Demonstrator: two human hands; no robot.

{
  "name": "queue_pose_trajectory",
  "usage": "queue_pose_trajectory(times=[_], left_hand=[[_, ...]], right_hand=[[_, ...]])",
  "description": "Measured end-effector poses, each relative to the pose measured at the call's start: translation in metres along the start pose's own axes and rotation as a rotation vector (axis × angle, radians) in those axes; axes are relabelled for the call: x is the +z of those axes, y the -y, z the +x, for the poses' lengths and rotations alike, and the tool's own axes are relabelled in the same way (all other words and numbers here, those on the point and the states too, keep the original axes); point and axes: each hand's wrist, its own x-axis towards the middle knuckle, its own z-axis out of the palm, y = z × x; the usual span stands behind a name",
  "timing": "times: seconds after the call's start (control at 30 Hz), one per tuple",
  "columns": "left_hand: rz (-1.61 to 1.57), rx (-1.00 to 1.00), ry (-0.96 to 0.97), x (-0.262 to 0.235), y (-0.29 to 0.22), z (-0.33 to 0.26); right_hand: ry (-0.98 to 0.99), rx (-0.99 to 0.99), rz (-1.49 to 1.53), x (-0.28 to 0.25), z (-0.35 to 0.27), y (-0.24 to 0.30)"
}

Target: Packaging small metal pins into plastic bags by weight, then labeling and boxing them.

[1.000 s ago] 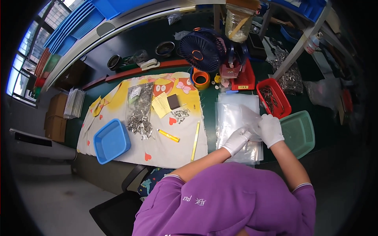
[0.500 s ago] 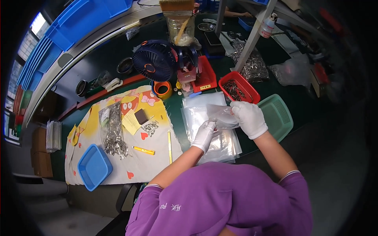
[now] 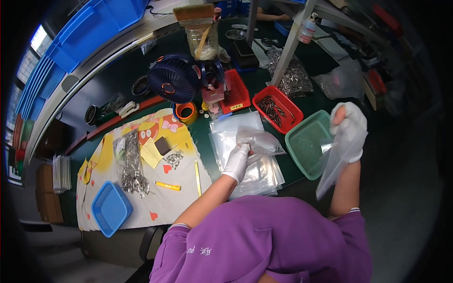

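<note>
- Broadly, the dark green table [image 3: 311, 104] fills the centre; its free margin suits any flattening of film.
- Pile of clear flat bags [image 3: 259, 181], centre right: best left squared, since slick sheets would probably slide if brushed.
- Green basket [image 3: 304, 148], right of the pile: film is best lifted well over its rim.
- Red tray [image 3: 288, 101], above the basket, with slender metal pieces: loose film should be kept off these points.
- Right hand [image 3: 350, 131], gloved, right of frame: closed round a hanging bag [image 3: 329, 172]; whether that touches the basket cannot be told. A light edge grip limits creasing.
- Left hand [image 3: 237, 162], gloved, centre: pinching a loose bag [image 3: 262, 141] above the pile; a steady pinch should prevent slipping.
</note>
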Motion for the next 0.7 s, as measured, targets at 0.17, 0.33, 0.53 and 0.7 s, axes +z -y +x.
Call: queue_pose_trajectory(times=[0.17, 0.33, 0.53, 0.7], left_hand=[[0.139, 0.035, 0.019, -0.001, 0.001, -0.004], [0.394, 0.021, 0.068, 0.007, 0.003, -0.005], [0.426, 0.041, 0.070, 0.002, 0.004, -0.012], [0.441, 0.042, 0.035, -0.008, 0.009, -0.008]], right_hand=[[0.807, 0.397, -0.998, 0.081, -0.016, -0.032], [0.725, 0.517, -1.331, 0.106, -0.021, -0.123], [0.724, 0.491, -1.320, 0.109, -0.015, -0.134], [0.626, 0.363, -1.294, 0.095, -0.012, -0.090]])
